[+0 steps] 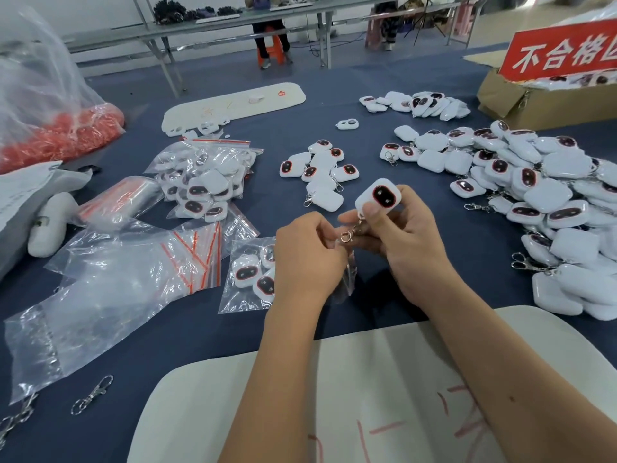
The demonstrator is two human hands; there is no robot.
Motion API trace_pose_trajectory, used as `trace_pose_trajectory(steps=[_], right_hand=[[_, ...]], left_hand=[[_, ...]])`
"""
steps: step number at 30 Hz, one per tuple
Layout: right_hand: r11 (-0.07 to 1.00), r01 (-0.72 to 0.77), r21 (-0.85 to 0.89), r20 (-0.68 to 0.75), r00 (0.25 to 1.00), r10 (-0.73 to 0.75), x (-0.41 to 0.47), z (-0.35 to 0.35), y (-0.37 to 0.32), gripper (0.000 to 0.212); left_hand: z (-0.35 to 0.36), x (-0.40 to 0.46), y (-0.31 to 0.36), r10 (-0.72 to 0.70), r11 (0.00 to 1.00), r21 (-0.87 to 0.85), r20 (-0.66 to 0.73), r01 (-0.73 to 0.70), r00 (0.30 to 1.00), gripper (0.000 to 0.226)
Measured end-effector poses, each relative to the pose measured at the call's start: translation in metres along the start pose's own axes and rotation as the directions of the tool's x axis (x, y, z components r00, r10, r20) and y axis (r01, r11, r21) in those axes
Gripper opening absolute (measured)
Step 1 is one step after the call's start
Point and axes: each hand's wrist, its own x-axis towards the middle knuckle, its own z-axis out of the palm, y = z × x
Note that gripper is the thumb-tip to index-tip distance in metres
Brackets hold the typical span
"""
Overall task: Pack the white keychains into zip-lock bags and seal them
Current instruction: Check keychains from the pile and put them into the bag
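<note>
Blue cloth (384, 145) covers the worktable as your right hand (404, 242) pinches a white keychain (378, 197) upright by its lower edge, clasp dangling. Your left hand (309, 259), just beside it, grips a small zip-lock bag (347, 279). Loose keychains (551, 202) pile to your right; filled bags (203, 182) lie beyond your left.

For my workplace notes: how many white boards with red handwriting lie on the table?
2. The near board lies at the table's near edge; the far board lies beyond the filled bags. Others may be hidden under plastic.
</note>
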Motion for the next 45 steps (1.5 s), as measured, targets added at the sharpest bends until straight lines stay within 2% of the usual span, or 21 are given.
trace_pose_trajectory(steps=[6, 9, 13, 16, 19, 25, 27, 31, 33, 35, 37, 39, 42, 43, 45], right_hand=[[0.993, -0.020, -0.114, 0.029, 0.999, 0.024, 0.000, 0.005, 0.008, 0.006], [0.965, 0.010, -0.263, 0.036, 0.999, -0.001, 0.001, 0.003, 0.010, 0.008], [0.931, 0.036, -0.363, 0.143, 0.990, 0.018, 0.000, 0.003, 0.010, 0.009], [0.875, 0.080, -0.478, 0.253, 0.966, 0.050, -0.003, 0.007, 0.008, 0.013], [0.817, 0.139, -0.560, 0.332, 0.941, 0.068, -0.006, 0.011, 0.003, 0.031], [0.741, 0.229, -0.631, 0.389, 0.920, 0.048, -0.008, 0.016, -0.003, 0.047], [0.737, 0.244, -0.630, 0.392, 0.919, 0.031, -0.007, 0.015, 0.000, 0.051], [0.723, 0.231, -0.651, 0.338, 0.941, 0.004, -0.007, 0.015, 0.007, 0.045], [0.748, 0.219, -0.626, 0.309, 0.951, -0.020, -0.007, 0.013, 0.005, 0.047], [0.761, 0.206, -0.615, 0.335, 0.942, 0.015, -0.009, 0.011, 0.001, 0.045], [0.705, 0.215, -0.675, 0.405, 0.907, 0.112, -0.008, 0.009, 0.002, 0.033], [0.667, 0.245, -0.704, 0.449, 0.880, 0.151, -0.008, 0.009, 0.006, 0.033], [0.788, 0.188, -0.587, 0.375, 0.925, 0.058, -0.011, 0.013, 0.002, 0.052], [0.819, 0.162, -0.551, 0.294, 0.956, 0.009, -0.011, 0.011, 0.001, 0.057], [0.787, 0.145, -0.600, 0.086, 0.989, -0.117, -0.008, 0.006, 0.002, 0.046]], left_hand=[[0.003, 0.002, -0.004, -0.066, 0.985, -0.166, -0.047, 0.057, 0.997, 0.024], [0.002, 0.006, -0.003, -0.118, 0.952, -0.295, -0.100, 0.083, 0.988, 0.022], [-0.004, 0.009, 0.000, -0.134, 0.899, -0.437, -0.191, 0.038, 0.973, 0.019], [-0.008, 0.006, 0.004, -0.031, 0.922, -0.380, -0.276, -0.079, 0.961, 0.020], [-0.014, 0.004, 0.007, 0.116, 0.940, -0.268, -0.323, -0.209, 0.939, 0.020], [-0.020, 0.003, 0.008, 0.314, 0.927, -0.089, -0.348, -0.364, 0.883, 0.019], [-0.020, 0.002, 0.008, 0.338, 0.918, -0.082, -0.349, -0.387, 0.874, 0.018], [-0.017, 0.000, 0.011, 0.372, 0.902, -0.084, -0.344, -0.423, 0.862, 0.016], [-0.016, -0.001, 0.013, 0.374, 0.902, -0.075, -0.357, -0.426, 0.856, 0.015], [-0.016, 0.000, 0.013, 0.364, 0.904, -0.081, -0.374, -0.421, 0.853, 0.015], [-0.015, 0.000, 0.013, 0.344, 0.908, -0.100, -0.375, -0.406, 0.861, 0.014], [-0.014, -0.001, 0.014, 0.333, 0.911, -0.111, -0.373, -0.398, 0.866, 0.014], [-0.013, -0.002, 0.015, 0.318, 0.904, -0.145, -0.397, -0.401, 0.861, 0.011], [-0.013, -0.001, 0.015, 0.313, 0.902, -0.157, -0.402, -0.402, 0.860, 0.011], [-0.010, 0.000, 0.013, 0.303, 0.904, -0.176, -0.381, -0.390, 0.874, 0.014]])
